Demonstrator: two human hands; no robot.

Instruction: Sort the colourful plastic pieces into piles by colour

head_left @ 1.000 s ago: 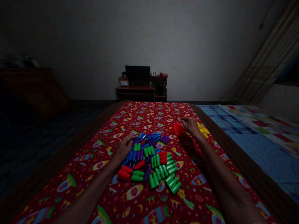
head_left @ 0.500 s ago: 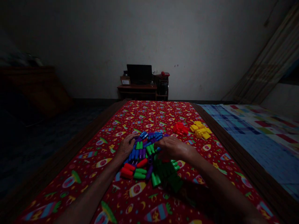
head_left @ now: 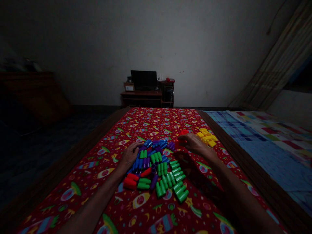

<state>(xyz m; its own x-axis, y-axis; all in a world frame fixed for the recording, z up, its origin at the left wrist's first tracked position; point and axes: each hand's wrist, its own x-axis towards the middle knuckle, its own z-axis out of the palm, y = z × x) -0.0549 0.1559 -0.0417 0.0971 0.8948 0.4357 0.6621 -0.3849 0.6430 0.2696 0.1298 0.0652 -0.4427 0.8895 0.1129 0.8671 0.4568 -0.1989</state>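
A mixed pile of plastic blocks [head_left: 156,169], blue, purple, green and red, lies on a red rocket-print cloth [head_left: 151,126]. My left hand [head_left: 129,156] rests on the pile's left edge with its fingers curled over blue and purple blocks. My right hand [head_left: 193,144] hovers right of the pile, palm down, its fingers closed on a red block [head_left: 179,143]. Just beyond its fingertips is a small heap of red blocks [head_left: 184,132], partly hidden by the hand. A heap of yellow blocks [head_left: 206,137] sits to the right of that hand.
The cloth covers a low surface with a wooden border [head_left: 219,130]. A blue checked mat [head_left: 255,146] lies to the right, below a curtain [head_left: 280,65]. A small desk with a dark monitor [head_left: 143,80] stands against the far wall. The room is dim.
My right hand went from the red heap to the mixed pile, took red blocks from its right side, and has moved back toward the red heap. My left hand stayed put.
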